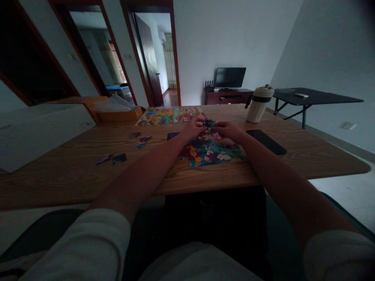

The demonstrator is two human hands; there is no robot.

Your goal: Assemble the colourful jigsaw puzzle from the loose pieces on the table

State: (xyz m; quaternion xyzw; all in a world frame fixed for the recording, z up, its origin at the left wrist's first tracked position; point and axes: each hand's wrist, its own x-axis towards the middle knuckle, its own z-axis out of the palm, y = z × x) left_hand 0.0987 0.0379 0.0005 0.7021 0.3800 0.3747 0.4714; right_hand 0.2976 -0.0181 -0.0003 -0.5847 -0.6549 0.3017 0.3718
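Your wooden table [88, 171] fills the scene from edge to edge, and you're seated at its near side with both forearms stretched out over it. To your left a big pale box [38, 128] sits on the tabletop, and beyond it an orange box [120, 113] lies open. Straight ahead, the partly built puzzle [211, 152] lies flat near the table's front edge, a colourful patch between your arms. Past it, the printed picture sheet [170, 115] lies flat towards the far edge. On your right, a dark phone [266, 141] rests face up just beside the puzzle, and a pale tumbler [259, 104] with a dark band stands upright behind it.

Now the hands: your left hand [193, 128] and right hand [227, 129] meet at the puzzle's far edge, fingers drawn in narrow, and together they pinch a small dark puzzle piece [209, 124] right between them, just above the assembled part. Off to the left, loose pieces [140, 139] lie scattered on the wood, well apart from your hands, with two more pieces [111, 159] nearer the front edge.
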